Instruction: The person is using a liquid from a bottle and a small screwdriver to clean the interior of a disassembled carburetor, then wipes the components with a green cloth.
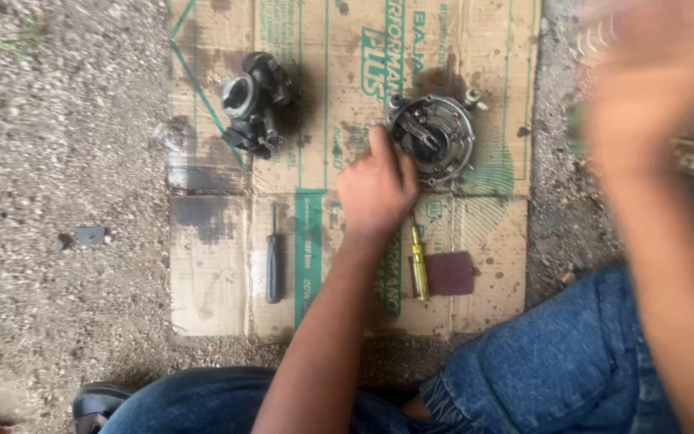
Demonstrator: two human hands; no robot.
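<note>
Your left hand [377, 186] is resting on the flattened cardboard sheet [210, 265], fingers curled loosely and fingertips touching the near-left rim of the round metal plate [434, 135], pinching nothing. Your right hand [644, 72] is hovering high at the right, so blurred that you cannot tell how its fingers are standing. A dark carburetor [255, 103] is lying well apart to the left. A black screwdriver [272, 259] is lying to the left of your forearm, with a yellow-handled screwdriver [418, 265] and a maroon sandpaper square [450, 273] to its right.
</note>
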